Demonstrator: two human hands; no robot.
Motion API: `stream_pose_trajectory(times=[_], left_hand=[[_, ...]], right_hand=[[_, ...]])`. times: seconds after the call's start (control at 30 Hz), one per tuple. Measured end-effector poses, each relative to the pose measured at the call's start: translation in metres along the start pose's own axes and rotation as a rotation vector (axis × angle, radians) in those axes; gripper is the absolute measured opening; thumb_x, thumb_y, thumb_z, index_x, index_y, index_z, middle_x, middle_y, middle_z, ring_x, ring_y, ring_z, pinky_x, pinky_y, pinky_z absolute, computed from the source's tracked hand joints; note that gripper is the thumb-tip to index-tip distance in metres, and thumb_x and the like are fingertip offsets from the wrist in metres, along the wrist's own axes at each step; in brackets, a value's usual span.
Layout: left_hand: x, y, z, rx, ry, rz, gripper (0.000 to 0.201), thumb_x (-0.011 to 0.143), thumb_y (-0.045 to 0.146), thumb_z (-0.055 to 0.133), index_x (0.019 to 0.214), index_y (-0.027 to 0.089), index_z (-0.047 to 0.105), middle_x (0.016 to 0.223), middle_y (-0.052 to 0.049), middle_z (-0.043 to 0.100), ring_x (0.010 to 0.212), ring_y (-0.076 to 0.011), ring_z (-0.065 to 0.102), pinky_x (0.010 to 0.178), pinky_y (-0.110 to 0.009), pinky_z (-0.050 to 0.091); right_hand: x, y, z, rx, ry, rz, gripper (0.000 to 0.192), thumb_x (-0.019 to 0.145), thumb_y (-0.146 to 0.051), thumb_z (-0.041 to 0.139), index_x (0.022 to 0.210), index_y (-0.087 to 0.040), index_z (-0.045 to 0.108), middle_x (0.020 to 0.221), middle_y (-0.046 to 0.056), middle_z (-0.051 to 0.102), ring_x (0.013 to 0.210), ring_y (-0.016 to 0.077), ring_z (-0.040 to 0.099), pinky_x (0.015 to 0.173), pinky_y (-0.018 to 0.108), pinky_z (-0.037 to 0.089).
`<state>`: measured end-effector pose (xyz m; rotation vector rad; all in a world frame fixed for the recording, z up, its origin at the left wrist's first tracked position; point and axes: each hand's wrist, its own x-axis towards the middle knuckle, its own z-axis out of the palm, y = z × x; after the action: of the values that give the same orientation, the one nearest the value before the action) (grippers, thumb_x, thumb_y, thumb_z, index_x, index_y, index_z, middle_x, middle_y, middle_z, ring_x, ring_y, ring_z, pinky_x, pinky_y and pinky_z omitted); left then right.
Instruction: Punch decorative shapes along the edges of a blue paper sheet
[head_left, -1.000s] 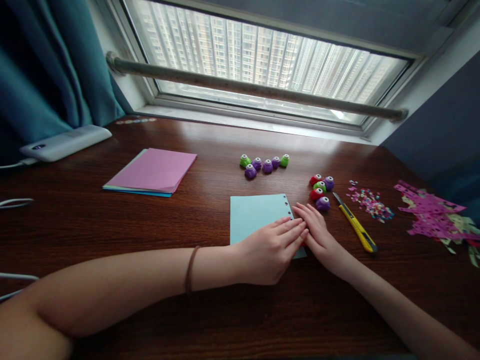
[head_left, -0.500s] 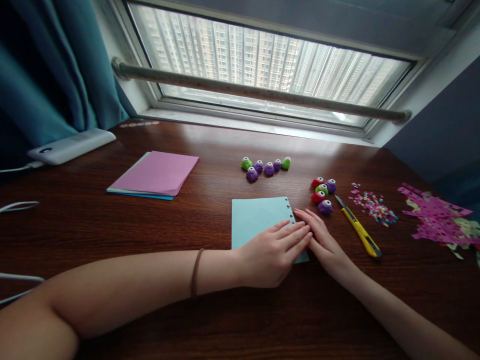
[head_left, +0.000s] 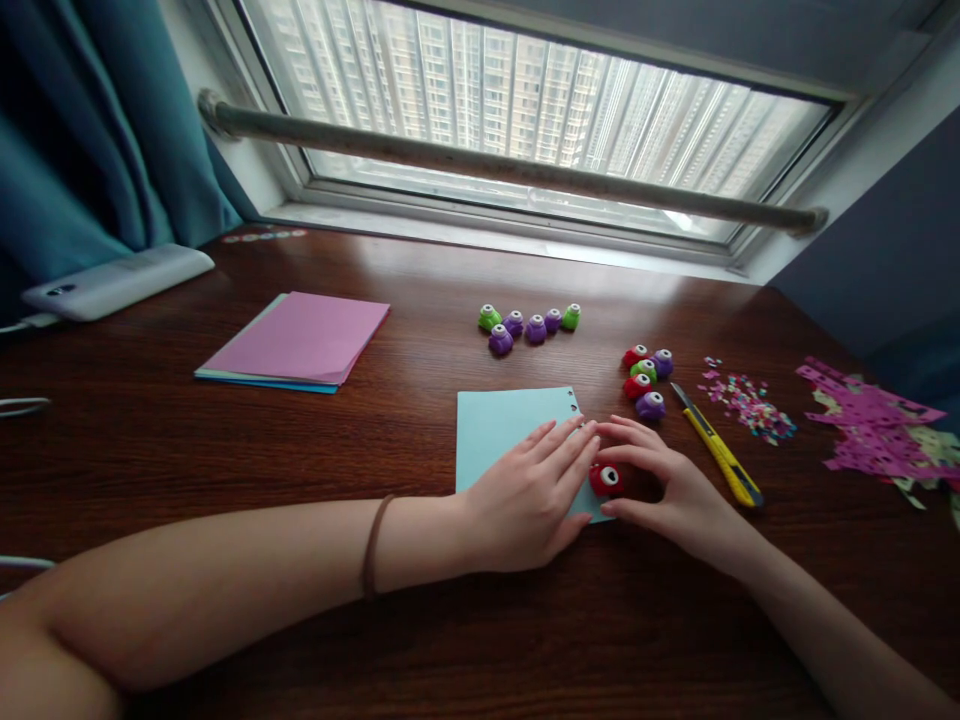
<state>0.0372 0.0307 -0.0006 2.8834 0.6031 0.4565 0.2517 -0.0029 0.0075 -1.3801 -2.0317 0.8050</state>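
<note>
A light blue sheet of paper (head_left: 499, 425) lies in front of me, with small punched shapes along its right edge. My left hand (head_left: 525, 495) rests flat over the sheet, fingers stretched out and pressed side by side toward that edge. At the sheet's right edge sits a red craft punch (head_left: 606, 480) with a white top and a dark shape on it. My right hand (head_left: 671, 490) curves around the punch from the right, index finger at its far side and thumb at its near side. Part of the punched edge is hidden under my left fingers.
Several green and purple punches (head_left: 535, 328) stand beyond the sheet. Another cluster of punches (head_left: 651, 404) is to the right, beside a yellow utility knife (head_left: 724, 458). Farther right lie confetti (head_left: 754, 410) and pink paper scraps (head_left: 862, 415). Coloured paper (head_left: 300, 335) is stacked on the left.
My right hand has opened from lying against my left fingers into a curve around the red punch, which now shows. My left hand has shifted slightly left. The view has moved a little.
</note>
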Motion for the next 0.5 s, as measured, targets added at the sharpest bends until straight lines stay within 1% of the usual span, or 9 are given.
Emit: stream_pose_trajectory(times=[0.07, 0.13, 0.23, 0.37, 0.43, 0.5], left_hand=[[0.0002, -0.0003, 0.001, -0.006, -0.019, -0.028, 0.063, 0.088, 0.036, 0.039, 0.136, -0.001, 0.026, 0.144, -0.02, 0.023, 0.136, -0.0289, 0.01, 0.112, -0.041, 0.016], [0.0003, -0.0003, 0.0013, -0.016, -0.039, -0.05, 0.064, 0.088, 0.038, 0.04, 0.136, 0.0, 0.026, 0.144, -0.02, 0.024, 0.135, -0.0291, 0.013, 0.112, -0.041, 0.016], [-0.0003, 0.0, 0.0008, -0.029, -0.062, -0.07, 0.063, 0.088, 0.039, 0.04, 0.136, 0.001, 0.028, 0.143, -0.02, 0.027, 0.134, -0.0293, 0.017, 0.111, -0.041, 0.017], [-0.0018, -0.0005, 0.0009, -0.036, -0.082, -0.078, 0.062, 0.088, 0.04, 0.04, 0.136, 0.002, 0.029, 0.142, -0.02, 0.028, 0.134, -0.0293, 0.019, 0.111, -0.041, 0.017], [-0.0022, -0.0009, 0.0018, -0.04, -0.093, -0.077, 0.063, 0.088, 0.043, 0.039, 0.136, 0.002, 0.03, 0.143, -0.019, 0.028, 0.134, -0.0294, 0.02, 0.111, -0.041, 0.017], [-0.0022, -0.0011, 0.0028, -0.044, -0.104, -0.077, 0.064, 0.089, 0.045, 0.037, 0.136, 0.002, 0.03, 0.143, -0.019, 0.027, 0.134, -0.0293, 0.019, 0.111, -0.041, 0.017]], right_hand=[[0.0003, 0.0008, 0.0018, -0.007, 0.018, -0.01, 0.025, 0.073, -0.024, 0.07, 0.098, -0.023, 0.067, 0.125, 0.006, 0.055, 0.127, 0.0262, 0.034, 0.106, 0.047, 0.029], [0.0011, 0.0007, 0.0019, 0.014, 0.037, 0.001, 0.021, 0.074, -0.023, 0.069, 0.095, -0.023, 0.068, 0.119, 0.006, 0.058, 0.124, 0.0252, 0.038, 0.105, 0.045, 0.03], [0.0022, -0.0018, -0.0015, 0.054, 0.064, 0.039, 0.022, 0.072, -0.023, 0.07, 0.094, -0.023, 0.068, 0.117, 0.005, 0.058, 0.117, 0.024, 0.045, 0.103, 0.042, 0.034], [0.0022, -0.0058, -0.0041, 0.082, 0.068, 0.079, 0.021, 0.073, -0.02, 0.07, 0.094, -0.022, 0.068, 0.11, 0.005, 0.06, 0.105, 0.021, 0.054, 0.095, 0.035, 0.041], [0.0017, -0.0062, -0.0023, 0.07, 0.045, 0.055, 0.024, 0.074, -0.016, 0.068, 0.097, -0.022, 0.067, 0.105, 0.004, 0.061, 0.099, 0.0194, 0.056, 0.089, 0.032, 0.044], [0.0009, -0.0055, 0.0011, 0.026, 0.029, -0.005, 0.028, 0.075, -0.011, 0.066, 0.101, -0.022, 0.066, 0.101, 0.004, 0.061, 0.094, 0.0182, 0.056, 0.084, 0.03, 0.045]])
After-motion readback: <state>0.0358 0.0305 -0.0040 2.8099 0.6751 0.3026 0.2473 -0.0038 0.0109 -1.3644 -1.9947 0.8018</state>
